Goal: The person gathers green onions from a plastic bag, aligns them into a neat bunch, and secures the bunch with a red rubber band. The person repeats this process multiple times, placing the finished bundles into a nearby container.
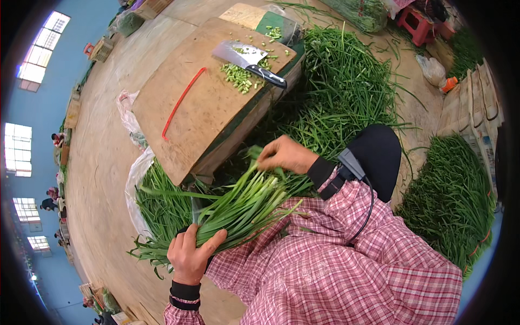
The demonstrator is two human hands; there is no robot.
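My left hand point(189, 252) grips a bunch of garlic chives point(243, 207) by its leafy end, above my lap. The pale cut ends of the bunch point up and right. At those ends, my right hand point(286, 154) pinches a green stalk between thumb and finger; motion blurs the leaf there. Beyond the hands is a wooden board point(183, 97) on a box-like stand. On it lie a cleaver point(243, 55) with a black handle, many short chopped stalk ends point(239, 77) and a red tie strip point(183, 101).
A loose heap of green leaves point(349, 81) lies right of the board. More chives point(162, 203) sit in a white plastic bag point(136, 187) at its near-left corner. Stacked chives point(451, 207) lie at right, near a woven crate point(471, 97). A red stool point(416, 26) stands far right.
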